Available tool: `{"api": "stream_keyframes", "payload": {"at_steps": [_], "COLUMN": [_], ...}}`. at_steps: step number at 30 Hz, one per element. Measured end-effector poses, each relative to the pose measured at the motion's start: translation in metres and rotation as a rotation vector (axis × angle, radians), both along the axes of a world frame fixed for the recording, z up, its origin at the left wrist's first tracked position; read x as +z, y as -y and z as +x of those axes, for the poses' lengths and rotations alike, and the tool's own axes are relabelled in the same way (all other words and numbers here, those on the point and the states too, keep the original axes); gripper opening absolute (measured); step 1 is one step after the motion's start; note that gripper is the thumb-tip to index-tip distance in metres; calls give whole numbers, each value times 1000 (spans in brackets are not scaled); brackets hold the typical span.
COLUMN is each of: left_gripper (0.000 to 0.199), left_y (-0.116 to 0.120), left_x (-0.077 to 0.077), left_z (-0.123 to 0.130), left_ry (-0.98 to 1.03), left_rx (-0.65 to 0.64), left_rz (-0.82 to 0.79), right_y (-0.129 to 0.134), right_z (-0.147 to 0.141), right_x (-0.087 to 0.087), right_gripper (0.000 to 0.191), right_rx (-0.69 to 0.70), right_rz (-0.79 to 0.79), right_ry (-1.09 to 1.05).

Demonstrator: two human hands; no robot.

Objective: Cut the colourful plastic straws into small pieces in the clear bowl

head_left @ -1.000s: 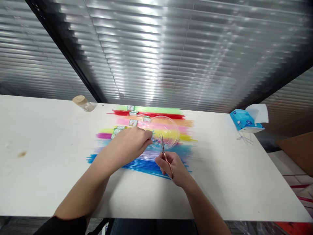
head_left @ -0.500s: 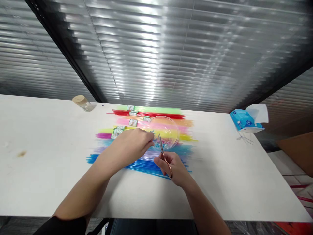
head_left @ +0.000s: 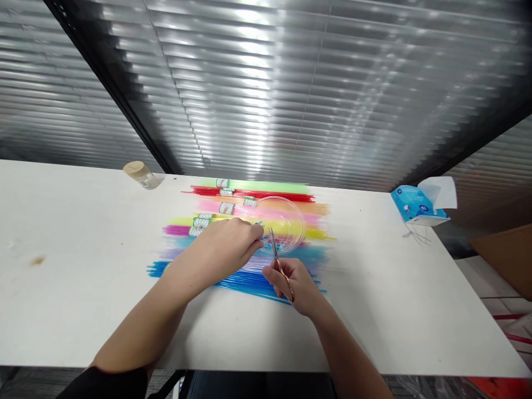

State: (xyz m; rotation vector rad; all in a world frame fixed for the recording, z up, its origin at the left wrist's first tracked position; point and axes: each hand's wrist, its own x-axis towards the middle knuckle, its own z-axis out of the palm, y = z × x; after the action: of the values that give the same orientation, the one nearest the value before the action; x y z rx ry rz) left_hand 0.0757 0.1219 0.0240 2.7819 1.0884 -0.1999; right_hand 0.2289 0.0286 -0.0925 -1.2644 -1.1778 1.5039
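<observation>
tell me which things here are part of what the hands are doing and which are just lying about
In hand:
left hand, pinching something too small to tell
right hand holding scissors
clear bowl
coloured straw bundles

Lying about:
cork-topped jar
blue tissue pack
cardboard box

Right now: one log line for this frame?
left hand: pinching something small, unclear | right hand: holding scissors, blades at clear bowl | under: coloured straw bundles on white table

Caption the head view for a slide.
Left hand pinches something small beside a clear bowl; right hand holds scissors over coloured straws.
</observation>
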Motion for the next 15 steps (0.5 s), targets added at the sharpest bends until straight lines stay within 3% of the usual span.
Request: {"api": "stream_keyframes", "payload": {"at_steps": [15], "left_gripper": [27], "left_y": [-1], "left_x": [-1], "left_z": [0], "left_ry": [-36], "left_rx": [11], "left_rz": [-29], "right_y": [0], "right_z": [-1], "right_x": [-3], "right_gripper": [58], "right_rx": [-30], "right_rz": [-1], "right_ry": [-25]}}
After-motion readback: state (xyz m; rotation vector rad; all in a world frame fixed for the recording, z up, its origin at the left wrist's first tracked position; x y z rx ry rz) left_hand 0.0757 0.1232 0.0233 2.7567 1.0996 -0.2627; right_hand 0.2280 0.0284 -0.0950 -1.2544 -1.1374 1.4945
